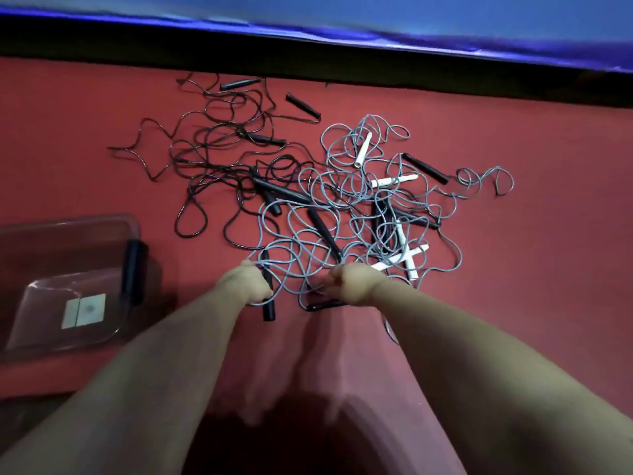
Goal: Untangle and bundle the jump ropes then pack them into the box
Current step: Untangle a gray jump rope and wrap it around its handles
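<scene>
Tangled ropes (342, 197); box (68, 225) at 9 o'clock.
Your left hand (245, 282) grips a handle (269, 311); your right hand (352, 282) clutches ropes.

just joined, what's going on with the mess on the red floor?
A person is working at a tangled pile of black and grey jump ropes on the red floor. The left hand grips a black rope handle. The right hand seems to pinch a grey cord at the pile's near edge. Nothing is bundled yet, and the clear plastic box on the left holds no ropes.
</scene>
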Demonstrator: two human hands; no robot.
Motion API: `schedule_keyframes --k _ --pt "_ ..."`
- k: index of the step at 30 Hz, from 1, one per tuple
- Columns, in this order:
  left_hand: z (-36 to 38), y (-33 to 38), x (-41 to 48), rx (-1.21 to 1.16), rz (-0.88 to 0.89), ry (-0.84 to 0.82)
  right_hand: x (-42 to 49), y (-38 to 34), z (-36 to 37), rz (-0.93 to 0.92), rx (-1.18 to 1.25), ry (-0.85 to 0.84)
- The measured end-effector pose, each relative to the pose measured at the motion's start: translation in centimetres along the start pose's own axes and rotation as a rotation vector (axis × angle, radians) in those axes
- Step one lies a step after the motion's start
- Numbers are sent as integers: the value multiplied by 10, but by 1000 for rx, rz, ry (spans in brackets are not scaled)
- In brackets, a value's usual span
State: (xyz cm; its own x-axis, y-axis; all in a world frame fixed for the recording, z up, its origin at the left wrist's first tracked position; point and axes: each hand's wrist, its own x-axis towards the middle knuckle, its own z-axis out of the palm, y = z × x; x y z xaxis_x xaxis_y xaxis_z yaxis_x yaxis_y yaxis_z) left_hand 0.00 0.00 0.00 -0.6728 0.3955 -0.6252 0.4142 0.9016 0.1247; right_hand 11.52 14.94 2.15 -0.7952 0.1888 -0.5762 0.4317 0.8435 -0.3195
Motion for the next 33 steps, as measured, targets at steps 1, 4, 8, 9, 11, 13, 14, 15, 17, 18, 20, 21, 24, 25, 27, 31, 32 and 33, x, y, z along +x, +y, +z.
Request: schedule_keyframes --k 1,4,8,9,11,13,14,15,17,18,20,21,24,25,27,31,32,33 --pt "2 0 2 14 9 -35 5 -4 0 8 -6 -24" --pt "16 -2 8 32 7 -88 14 -16 4 -2 -56 -75" --pt "40 -3 17 58 -18 -11 21 -24 14 -14 -56 -99" --pt "43 -3 18 103 -29 37 21 -25 16 -10 -55 -96" --pt "50 0 18 179 -47 122 22 -24 15 0 -42 -95" --pt "55 3 18 205 -55 171 23 -22 14 9 -27 -108" --pt "57 4 19 206 -50 183 24 -21 13 10 -13 -106" --pt "59 4 20 199 -54 185 24 -20 13 13 8 -95" --pt "60 2 18 157 -94 199 24 -20 13 24 77 -55" --pt "61 0 17 109 -109 240 23 -19 14 31 132 -26" --pt "62 -3 14 30 -98 350 24 -19 19 49 250 44" --pt "62 -5 11 -2 -62 453 25 -20 22 59 304 86" --pt "49 -6 9 -61 189 816 32 -22 33 142 514 160" --pt "39 -5 5 -16 259 838 33 -25 37 164 601 145" --pt "29 -2 5 0 284 623 31 -32 42 183 785 97" --pt "31 -20 -4 -281 -144 441 21 -42 39 154 908 -3" --pt "35 -27 -6 -222 -188 479 19 -42 36 158 916 -7" --pt "38 -35 -7 -188 -221 489 18 -39 33 167 912 8"
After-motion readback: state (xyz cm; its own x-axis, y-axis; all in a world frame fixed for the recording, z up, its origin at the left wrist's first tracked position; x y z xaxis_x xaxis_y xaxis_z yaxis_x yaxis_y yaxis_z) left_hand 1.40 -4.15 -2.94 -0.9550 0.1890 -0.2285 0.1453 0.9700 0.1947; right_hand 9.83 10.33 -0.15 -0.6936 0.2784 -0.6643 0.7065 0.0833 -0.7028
